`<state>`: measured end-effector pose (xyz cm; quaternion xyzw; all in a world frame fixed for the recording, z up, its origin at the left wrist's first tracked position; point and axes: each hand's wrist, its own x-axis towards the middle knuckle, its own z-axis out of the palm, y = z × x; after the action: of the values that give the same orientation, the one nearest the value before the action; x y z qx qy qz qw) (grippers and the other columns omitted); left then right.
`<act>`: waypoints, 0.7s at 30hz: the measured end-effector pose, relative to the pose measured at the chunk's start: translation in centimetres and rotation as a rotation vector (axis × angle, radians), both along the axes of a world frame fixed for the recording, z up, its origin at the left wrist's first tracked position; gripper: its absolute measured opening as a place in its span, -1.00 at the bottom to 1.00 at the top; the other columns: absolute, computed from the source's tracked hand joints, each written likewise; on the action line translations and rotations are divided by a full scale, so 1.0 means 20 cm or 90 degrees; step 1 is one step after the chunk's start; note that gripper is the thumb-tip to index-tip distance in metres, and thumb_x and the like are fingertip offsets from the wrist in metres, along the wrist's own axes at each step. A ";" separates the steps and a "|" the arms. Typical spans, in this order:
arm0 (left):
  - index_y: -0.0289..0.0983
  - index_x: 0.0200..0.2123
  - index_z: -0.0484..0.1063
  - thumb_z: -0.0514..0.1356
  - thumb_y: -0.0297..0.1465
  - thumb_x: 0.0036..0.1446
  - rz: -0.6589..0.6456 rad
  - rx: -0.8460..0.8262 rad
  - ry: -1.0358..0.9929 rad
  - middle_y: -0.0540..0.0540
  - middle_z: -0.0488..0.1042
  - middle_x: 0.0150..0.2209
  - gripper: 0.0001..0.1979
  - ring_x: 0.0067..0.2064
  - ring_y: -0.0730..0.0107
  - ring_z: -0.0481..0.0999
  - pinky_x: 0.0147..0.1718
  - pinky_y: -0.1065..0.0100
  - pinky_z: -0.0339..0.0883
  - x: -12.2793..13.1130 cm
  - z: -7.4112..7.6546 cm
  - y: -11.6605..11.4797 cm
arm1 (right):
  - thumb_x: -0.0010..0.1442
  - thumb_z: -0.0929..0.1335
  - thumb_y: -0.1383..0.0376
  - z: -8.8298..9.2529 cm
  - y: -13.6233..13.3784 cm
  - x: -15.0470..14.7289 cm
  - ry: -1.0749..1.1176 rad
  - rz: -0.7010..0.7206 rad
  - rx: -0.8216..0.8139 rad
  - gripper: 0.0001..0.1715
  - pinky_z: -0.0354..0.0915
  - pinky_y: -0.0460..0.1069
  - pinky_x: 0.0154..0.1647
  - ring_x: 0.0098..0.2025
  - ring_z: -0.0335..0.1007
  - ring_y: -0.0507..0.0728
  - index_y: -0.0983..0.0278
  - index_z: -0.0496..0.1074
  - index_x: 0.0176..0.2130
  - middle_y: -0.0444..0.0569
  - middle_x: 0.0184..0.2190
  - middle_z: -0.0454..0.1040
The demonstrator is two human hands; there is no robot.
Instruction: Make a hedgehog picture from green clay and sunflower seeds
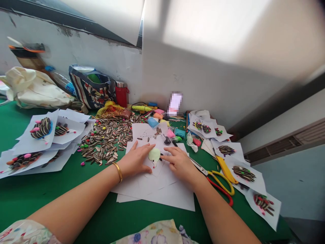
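Observation:
A pale green lump of clay lies on white paper sheets on the green table. My left hand lies flat on the paper just left of the lump, fingers spread, thumb touching it. My right hand rests to the right of the lump with fingers curled and the forefinger stretched toward it. A gold bangle circles my left wrist.
A heap of sunflower seeds lies left of the paper. Finished seed-and-clay pictures are stacked at left and more at right. Yellow-and-red scissors and a yellow utility knife lie right. Bags and a red flask stand against the wall.

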<state>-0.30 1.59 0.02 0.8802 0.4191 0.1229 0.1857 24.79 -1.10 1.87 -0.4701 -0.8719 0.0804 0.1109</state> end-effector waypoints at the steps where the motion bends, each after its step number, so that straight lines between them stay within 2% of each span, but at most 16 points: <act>1: -0.15 0.37 -0.09 0.38 -0.11 -0.04 -0.002 0.000 -0.002 -0.32 0.20 0.31 0.02 0.36 -0.01 0.12 0.32 -0.18 -0.41 0.00 0.00 0.00 | 0.12 0.30 0.51 0.00 0.00 0.00 -0.006 0.001 -0.007 -0.38 0.13 0.20 0.25 0.24 0.15 0.21 0.01 0.49 0.08 -0.08 0.24 0.32; 21: -0.18 0.38 -0.10 0.37 -0.07 -0.03 -0.006 0.006 0.006 -0.32 0.20 0.32 0.03 0.37 0.01 0.11 0.32 -0.17 -0.41 0.00 -0.01 0.00 | 0.19 0.30 0.45 0.03 -0.01 0.02 -0.093 0.034 -0.044 -0.43 0.09 0.26 0.26 0.33 0.02 0.26 -0.05 0.47 0.09 -0.10 0.35 0.14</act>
<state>-0.39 1.64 -0.16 0.8836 0.4155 0.1196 0.1799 25.15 -1.28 2.47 -0.4551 -0.8865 0.0784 0.0286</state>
